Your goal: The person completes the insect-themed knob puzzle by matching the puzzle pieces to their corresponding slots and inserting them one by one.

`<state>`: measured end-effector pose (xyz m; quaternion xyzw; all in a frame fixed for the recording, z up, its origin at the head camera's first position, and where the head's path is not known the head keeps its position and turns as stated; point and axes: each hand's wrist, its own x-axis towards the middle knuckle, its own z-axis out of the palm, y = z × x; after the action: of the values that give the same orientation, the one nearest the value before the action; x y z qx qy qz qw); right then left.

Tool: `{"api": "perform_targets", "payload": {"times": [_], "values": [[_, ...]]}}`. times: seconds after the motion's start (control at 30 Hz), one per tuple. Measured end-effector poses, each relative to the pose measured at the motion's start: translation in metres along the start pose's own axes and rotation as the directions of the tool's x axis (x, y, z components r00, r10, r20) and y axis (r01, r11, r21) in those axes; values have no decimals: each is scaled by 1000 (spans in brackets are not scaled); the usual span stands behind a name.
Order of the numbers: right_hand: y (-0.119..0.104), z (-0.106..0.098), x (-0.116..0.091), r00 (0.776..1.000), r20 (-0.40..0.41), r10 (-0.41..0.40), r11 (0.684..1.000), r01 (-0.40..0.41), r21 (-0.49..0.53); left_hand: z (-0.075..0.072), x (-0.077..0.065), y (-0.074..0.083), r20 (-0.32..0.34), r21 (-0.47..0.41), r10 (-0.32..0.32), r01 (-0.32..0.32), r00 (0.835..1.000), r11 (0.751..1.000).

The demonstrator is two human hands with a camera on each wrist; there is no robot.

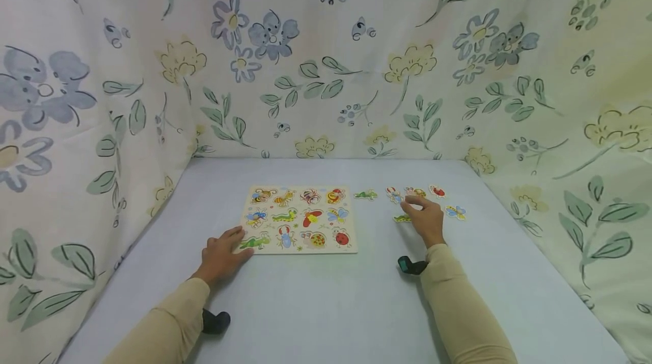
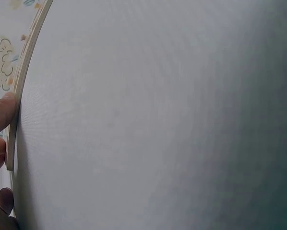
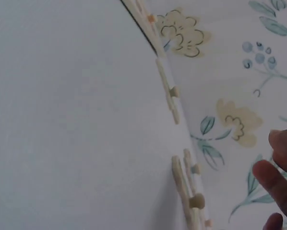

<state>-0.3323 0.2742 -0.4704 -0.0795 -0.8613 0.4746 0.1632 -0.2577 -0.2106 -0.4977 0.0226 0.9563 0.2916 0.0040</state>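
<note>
A flat wooden insect puzzle board (image 1: 300,228) lies on the table. My left hand (image 1: 224,253) holds its near left corner, with the thumb at the front edge and the fingers at the left side; the left wrist view shows fingertips against the board's edge (image 2: 17,81). My right hand (image 1: 425,219) hovers over loose pieces, thumb and forefinger bent towards each other, nothing visible between them. Close to it lie a beetle piece (image 1: 393,194), a partly covered caterpillar piece (image 1: 401,218) and a snail-like piece (image 1: 419,192).
A grasshopper piece (image 1: 365,195) lies just right of the board. Further right are a ladybird piece (image 1: 437,191) and a dragonfly piece (image 1: 455,212). Flowered cloth (image 1: 316,69) hangs round the back and sides of the white table (image 1: 316,307). Each wrist wears a dark camera mount.
</note>
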Motion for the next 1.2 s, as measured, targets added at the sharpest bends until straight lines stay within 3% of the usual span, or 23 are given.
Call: {"api": "perform_targets", "payload": {"times": [0.13,0.53,0.7,0.87,1.03,1.2], "values": [[9,3,-1,1000,9,27,997,-26,-73,-1,-1,1,1,-9,0,0,1000,1000],[28,6,-1,998,40,-52,976,59,-209,-2,-1,4,3,-16,-21,21,1000,1000],[31,8,-2,995,17,-96,970,97,-222,0,-2,3,6,-19,-23,23,1000,1000],[22,8,-2,986,-55,-154,966,139,-220,1,-2,1,-1,-16,-25,25,1000,1000],[1,9,-1,957,-136,-256,951,223,-216,2,-2,-1,-9,-9,-25,25,1000,1000],[-24,3,-1,896,-192,-400,911,366,-188,3,3,4,-8,-4,-26,26,1000,1000]]}}
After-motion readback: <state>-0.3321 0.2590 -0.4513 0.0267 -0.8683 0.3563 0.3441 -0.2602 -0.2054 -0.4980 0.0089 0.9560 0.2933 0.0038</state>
